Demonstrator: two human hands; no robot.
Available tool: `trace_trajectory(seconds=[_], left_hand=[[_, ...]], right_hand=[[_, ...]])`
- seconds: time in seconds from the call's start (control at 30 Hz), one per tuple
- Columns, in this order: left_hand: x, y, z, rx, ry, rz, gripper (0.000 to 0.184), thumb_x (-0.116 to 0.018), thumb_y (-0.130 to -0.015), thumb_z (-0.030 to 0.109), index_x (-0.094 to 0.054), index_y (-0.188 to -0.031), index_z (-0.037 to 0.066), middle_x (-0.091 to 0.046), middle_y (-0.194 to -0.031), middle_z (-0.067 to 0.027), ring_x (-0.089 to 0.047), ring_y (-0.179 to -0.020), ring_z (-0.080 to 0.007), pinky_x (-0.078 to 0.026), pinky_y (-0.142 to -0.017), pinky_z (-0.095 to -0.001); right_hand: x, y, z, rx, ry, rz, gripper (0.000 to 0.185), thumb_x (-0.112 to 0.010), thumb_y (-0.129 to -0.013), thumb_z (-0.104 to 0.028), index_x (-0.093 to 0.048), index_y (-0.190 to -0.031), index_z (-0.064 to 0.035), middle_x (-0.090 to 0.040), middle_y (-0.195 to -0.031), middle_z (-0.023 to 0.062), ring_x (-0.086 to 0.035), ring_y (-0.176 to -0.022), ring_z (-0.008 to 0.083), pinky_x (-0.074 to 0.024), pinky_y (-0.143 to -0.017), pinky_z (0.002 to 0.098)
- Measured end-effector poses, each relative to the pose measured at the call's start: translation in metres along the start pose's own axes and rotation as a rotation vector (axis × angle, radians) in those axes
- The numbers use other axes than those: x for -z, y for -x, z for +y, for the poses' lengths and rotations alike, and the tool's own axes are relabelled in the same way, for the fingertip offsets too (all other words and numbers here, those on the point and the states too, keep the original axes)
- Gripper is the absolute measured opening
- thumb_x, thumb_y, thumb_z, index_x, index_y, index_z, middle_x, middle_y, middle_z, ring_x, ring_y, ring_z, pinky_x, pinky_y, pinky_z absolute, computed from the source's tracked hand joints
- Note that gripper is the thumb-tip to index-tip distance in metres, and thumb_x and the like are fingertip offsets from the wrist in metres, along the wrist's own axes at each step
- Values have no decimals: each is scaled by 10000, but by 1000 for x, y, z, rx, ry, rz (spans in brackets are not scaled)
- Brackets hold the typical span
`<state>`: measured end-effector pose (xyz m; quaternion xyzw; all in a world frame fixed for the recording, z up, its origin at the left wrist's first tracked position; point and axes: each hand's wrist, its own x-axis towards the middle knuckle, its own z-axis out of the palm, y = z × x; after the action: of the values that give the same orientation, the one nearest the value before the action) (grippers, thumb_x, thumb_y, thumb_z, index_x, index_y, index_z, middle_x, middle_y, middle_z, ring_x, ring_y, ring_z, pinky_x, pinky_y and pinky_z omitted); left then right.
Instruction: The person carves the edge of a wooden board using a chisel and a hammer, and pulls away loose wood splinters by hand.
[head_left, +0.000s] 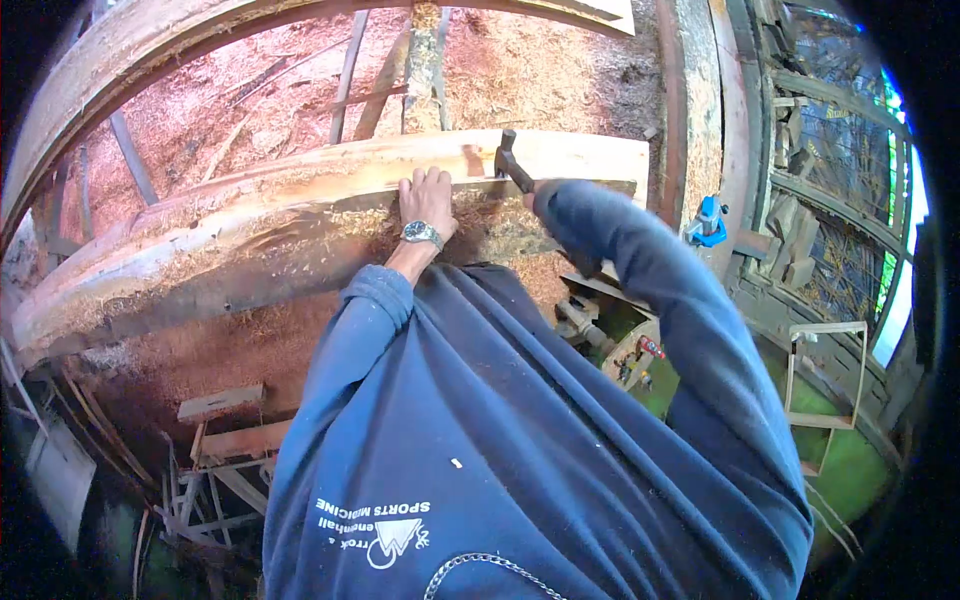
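A long curved wooden beam (330,168) crosses in front of me, its upper face pale and its near side darker and rough. My left hand (428,202), with a metal watch on the wrist, rests at the beam's near edge. Its fingers are curled closed, and whatever they grip is hidden under them. A hammer (509,160) is in my right hand (530,199), its head over the beam's pale face, just right of my left hand. The blue sleeve covers most of that right hand. Beside the hammer head is a brownish patch on the wood.
Wood shavings (540,70) cover the ground beyond the beam. Another curved timber (200,45) arches at the upper left. A blue tool (708,222) sits on planks at the right. Below my right arm is a round surface (628,362) with small items. A wooden stand (225,440) is lower left.
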<state>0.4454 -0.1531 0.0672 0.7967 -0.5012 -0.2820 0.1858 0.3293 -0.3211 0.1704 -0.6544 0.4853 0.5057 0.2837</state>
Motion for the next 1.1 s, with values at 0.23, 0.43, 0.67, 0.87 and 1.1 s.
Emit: trace_trajectory(seconds=[0.23,0.43,0.67,0.87,1.1], left_hand=[[-7,-4,-7,-11,-54,-5,429,-786,-604,139,-592,-986,112,-573,-1028,-58,-518,-1040,-270,-379,-864,-433],[-13,-1,-4,3,-25,83,427,-769,-580,79,-587,-965,113,-575,-1022,-56,-513,-1033,-277,-385,-862,-417],[-15,8,-3,-18,17,203,437,-771,-561,59,-586,-954,107,-578,-1003,-56,-514,-997,-269,-394,-851,-402],[-9,3,-6,4,11,85,401,-763,-613,108,-608,-982,129,-588,-1050,-53,-528,-1017,-280,-393,-890,-418],[-13,-4,-12,-8,-76,-21,515,-824,-551,152,-612,-1020,120,-592,-1057,-62,-529,-1043,-288,-407,-892,-426]], right_hand=[[-93,-7,31,-32,-27,341,420,-518,-918,-380,-513,-1192,-62,-655,-980,287,-663,-926,416,-500,-824,539],[-28,0,7,-91,105,56,395,-533,-876,-292,-659,-1122,-11,-696,-1012,217,-684,-999,320,-534,-858,423],[-2,-15,6,123,379,-2,388,-481,-914,-328,-663,-1028,-5,-692,-916,217,-680,-894,371,-525,-815,456],[-17,33,17,269,150,128,418,-398,-982,-342,-627,-1015,6,-662,-884,251,-639,-900,429,-496,-816,487],[-69,8,51,45,-166,286,464,-571,-912,-396,-553,-1144,5,-657,-961,249,-659,-908,373,-512,-807,472]])
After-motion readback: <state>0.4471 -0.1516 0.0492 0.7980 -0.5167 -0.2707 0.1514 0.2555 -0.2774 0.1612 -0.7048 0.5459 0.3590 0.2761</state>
